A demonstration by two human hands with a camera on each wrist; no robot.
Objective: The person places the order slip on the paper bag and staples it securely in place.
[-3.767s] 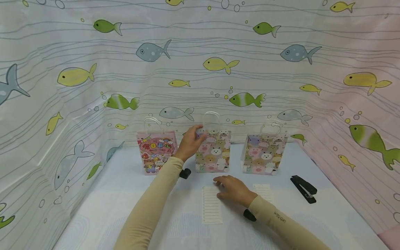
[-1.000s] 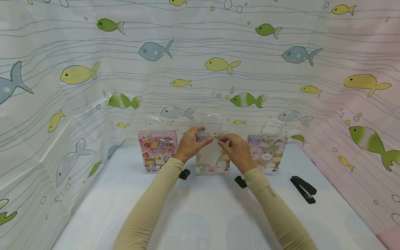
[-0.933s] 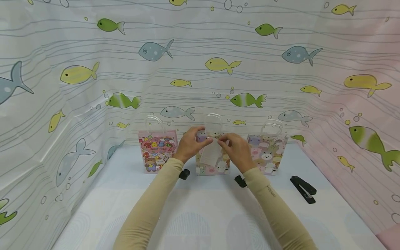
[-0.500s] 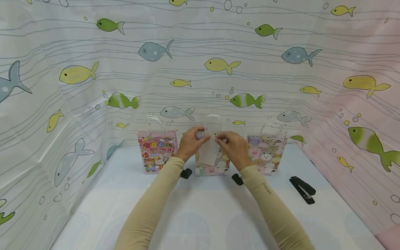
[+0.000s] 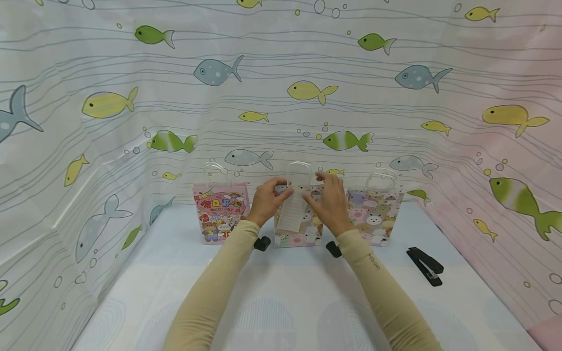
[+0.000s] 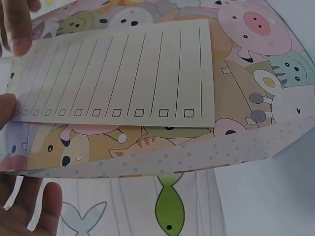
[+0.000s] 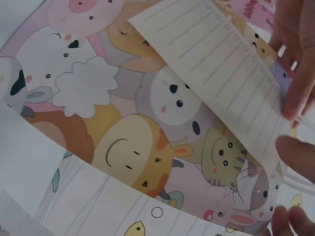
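Observation:
A narrow ruled paper list [image 5: 291,214] with small checkboxes lies, slightly tilted, against the front of the middle animal-print gift bag [image 5: 312,234]. My left hand [image 5: 265,202] holds the list's top left to the bag, thumb in front and fingers behind the bag's top edge. The list shows up close in the left wrist view [image 6: 123,73]. On the other side, my right hand [image 5: 332,202] has its thumb on the list's upper right corner, its fingers raised by the bag's rim. The bag's clear handle [image 5: 299,165] stands up between the hands.
A pink cartoon gift bag [image 5: 219,214] stands to the left, and another animal-print gift bag [image 5: 373,217] to the right. A black stapler [image 5: 425,266] lies at the right of the pale table [image 5: 263,312]. A fish-patterned curtain surrounds it.
The list, first on the table, was lifted to the middle bag by my right hand. Lately it has straightened a little, and my right fingers have spread upward from the list to the bag's rim.

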